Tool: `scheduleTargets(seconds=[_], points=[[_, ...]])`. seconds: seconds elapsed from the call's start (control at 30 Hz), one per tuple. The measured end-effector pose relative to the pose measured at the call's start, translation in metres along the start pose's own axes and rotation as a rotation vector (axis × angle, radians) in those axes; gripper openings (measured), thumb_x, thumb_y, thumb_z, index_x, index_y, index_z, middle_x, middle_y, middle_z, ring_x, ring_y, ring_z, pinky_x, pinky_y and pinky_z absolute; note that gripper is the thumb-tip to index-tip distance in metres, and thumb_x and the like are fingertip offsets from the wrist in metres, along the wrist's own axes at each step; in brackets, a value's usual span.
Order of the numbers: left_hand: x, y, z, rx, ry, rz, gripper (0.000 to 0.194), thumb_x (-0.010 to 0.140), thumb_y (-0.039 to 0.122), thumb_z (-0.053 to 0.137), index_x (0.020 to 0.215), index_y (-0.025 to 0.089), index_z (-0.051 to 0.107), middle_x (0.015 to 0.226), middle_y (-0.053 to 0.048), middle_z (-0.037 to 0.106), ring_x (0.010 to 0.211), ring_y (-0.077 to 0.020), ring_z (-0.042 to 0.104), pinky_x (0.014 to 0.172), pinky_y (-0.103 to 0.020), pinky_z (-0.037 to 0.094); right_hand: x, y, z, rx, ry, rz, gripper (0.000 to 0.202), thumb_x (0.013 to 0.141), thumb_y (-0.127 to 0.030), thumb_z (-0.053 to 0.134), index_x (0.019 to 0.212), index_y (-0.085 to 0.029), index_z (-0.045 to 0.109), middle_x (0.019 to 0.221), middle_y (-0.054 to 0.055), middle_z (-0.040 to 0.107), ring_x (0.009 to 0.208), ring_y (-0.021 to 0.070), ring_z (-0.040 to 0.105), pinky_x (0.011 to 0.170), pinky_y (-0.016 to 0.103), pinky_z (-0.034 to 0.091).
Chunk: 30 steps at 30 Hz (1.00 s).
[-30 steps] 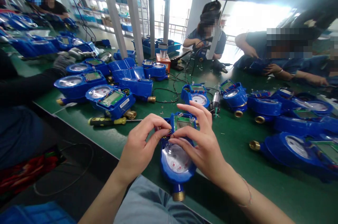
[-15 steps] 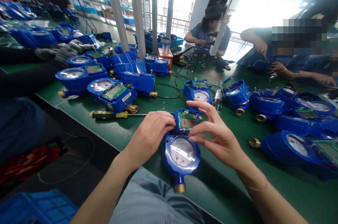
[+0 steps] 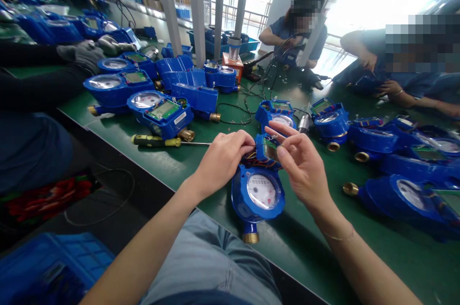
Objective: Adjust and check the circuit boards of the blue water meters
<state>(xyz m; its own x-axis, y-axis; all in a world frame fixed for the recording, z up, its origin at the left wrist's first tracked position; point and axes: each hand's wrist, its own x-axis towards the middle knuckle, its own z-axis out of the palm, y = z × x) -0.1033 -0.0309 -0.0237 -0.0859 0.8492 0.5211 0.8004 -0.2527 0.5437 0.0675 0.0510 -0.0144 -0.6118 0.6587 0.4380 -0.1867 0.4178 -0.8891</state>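
Observation:
A blue water meter [image 3: 258, 192] with a round dial and a brass fitting toward me lies on the green table, directly in front. At its far end a circuit board with a display [image 3: 269, 151] sits tilted, coloured wires showing beside it. My left hand [image 3: 224, 156] is closed at the left side of the board, its fingertips pressed together; what they hold is hidden. The thumb and index finger of my right hand [image 3: 302, 166] pinch the board's right edge, the other fingers raised.
A yellow and black screwdriver [image 3: 156, 141] lies left of my left hand. Blue meters [image 3: 158, 112] stand at the left, more [image 3: 398, 195] at the right. Gloved hands [image 3: 84, 53] rest at far left. Across the green table [image 3: 309, 257] a person [image 3: 302, 22] works; another sits at right.
The board has tilted up from lying flat, and wires now show beside it. My right thumb and index finger have closed on its edge. The whole view has shifted slightly.

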Motion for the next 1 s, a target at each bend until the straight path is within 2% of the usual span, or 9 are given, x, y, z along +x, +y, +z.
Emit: scheduleTargets(seconds=[0.17, 0.43, 0.57, 0.67, 0.73, 0.83, 0.93, 1.0], points=[[0.003, 0.003, 0.002, 0.006, -0.036, 0.006, 0.009, 0.095, 0.01, 0.052, 0.091, 0.018, 0.053, 0.088, 0.001, 0.066, 0.085, -0.0156, 0.061, 0.075, -0.03, 0.041, 0.002, 0.002, -0.001, -0.034, 0.073, -0.015, 0.01, 0.094, -0.017, 0.057, 0.087, -0.023, 0.053, 0.134, 0.008, 0.057, 0.129, 0.0261, 0.055, 0.111, 0.05, 0.041], [0.002, 0.003, 0.0, -0.031, -0.043, 0.007, 0.013, 0.094, 0.007, 0.048, 0.088, 0.018, 0.052, 0.088, 0.0, 0.064, 0.084, -0.015, 0.06, 0.075, -0.03, 0.042, 0.003, 0.003, -0.005, -0.094, 0.054, -0.043, 0.009, 0.093, -0.017, 0.056, 0.087, -0.022, 0.053, 0.132, 0.008, 0.057, 0.129, 0.0242, 0.053, 0.111, 0.047, 0.04], [-0.008, 0.005, -0.004, -0.062, -0.006, -0.016, 0.012, 0.096, 0.01, 0.047, 0.091, 0.018, 0.054, 0.091, -0.001, 0.063, 0.089, -0.0164, 0.059, 0.079, -0.032, 0.045, -0.003, -0.007, -0.005, -0.361, 0.072, -0.088, 0.007, 0.091, -0.019, 0.062, 0.087, -0.023, 0.059, 0.129, 0.007, 0.054, 0.129, 0.025, 0.047, 0.11, 0.048, 0.036], [-0.02, 0.009, -0.008, -0.108, 0.082, -0.056, 0.01, 0.096, 0.013, 0.048, 0.093, 0.02, 0.055, 0.097, -0.003, 0.061, 0.099, -0.0183, 0.056, 0.087, -0.035, 0.046, -0.009, -0.017, -0.003, -0.558, 0.087, -0.143, 0.005, 0.088, -0.02, 0.068, 0.087, -0.024, 0.065, 0.12, 0.006, 0.053, 0.116, 0.0252, 0.05, 0.102, 0.046, 0.038], [-0.027, 0.013, -0.01, -0.1, 0.136, -0.075, 0.009, 0.095, 0.014, 0.051, 0.094, 0.021, 0.057, 0.101, -0.004, 0.059, 0.102, -0.0188, 0.053, 0.09, -0.036, 0.044, -0.013, -0.022, 0.001, -0.531, 0.074, -0.154, 0.006, 0.088, -0.02, 0.069, 0.088, -0.025, 0.067, 0.114, 0.005, 0.052, 0.107, 0.0231, 0.051, 0.092, 0.041, 0.042], [-0.035, 0.019, -0.013, -0.108, 0.149, -0.068, 0.009, 0.093, 0.013, 0.056, 0.095, 0.021, 0.058, 0.101, -0.003, 0.056, 0.101, -0.0177, 0.052, 0.09, -0.034, 0.042, -0.017, -0.025, 0.006, -0.355, 0.008, -0.126, 0.007, 0.09, -0.018, 0.067, 0.09, -0.024, 0.067, 0.104, 0.004, 0.056, 0.099, 0.0196, 0.054, 0.086, 0.036, 0.045], [-0.038, 0.024, -0.012, -0.224, 0.134, -0.056, 0.01, 0.093, 0.011, 0.057, 0.095, 0.021, 0.057, 0.099, -0.002, 0.058, 0.098, -0.0151, 0.054, 0.088, -0.031, 0.043, -0.019, -0.026, 0.01, -0.198, -0.076, -0.043, 0.004, 0.092, -0.019, 0.065, 0.092, -0.024, 0.065, 0.093, 0.001, 0.063, 0.092, 0.0177, 0.058, 0.083, 0.034, 0.047], [-0.038, 0.024, -0.011, -0.302, 0.133, -0.086, 0.011, 0.093, 0.01, 0.056, 0.093, 0.022, 0.057, 0.096, 0.0, 0.06, 0.096, -0.0134, 0.055, 0.087, -0.028, 0.044, -0.02, -0.026, 0.011, -0.179, -0.097, 0.037, 0.002, 0.094, -0.023, 0.063, 0.092, -0.023, 0.063, 0.089, 0.0, 0.065, 0.086, 0.0169, 0.058, 0.079, 0.033, 0.047]])
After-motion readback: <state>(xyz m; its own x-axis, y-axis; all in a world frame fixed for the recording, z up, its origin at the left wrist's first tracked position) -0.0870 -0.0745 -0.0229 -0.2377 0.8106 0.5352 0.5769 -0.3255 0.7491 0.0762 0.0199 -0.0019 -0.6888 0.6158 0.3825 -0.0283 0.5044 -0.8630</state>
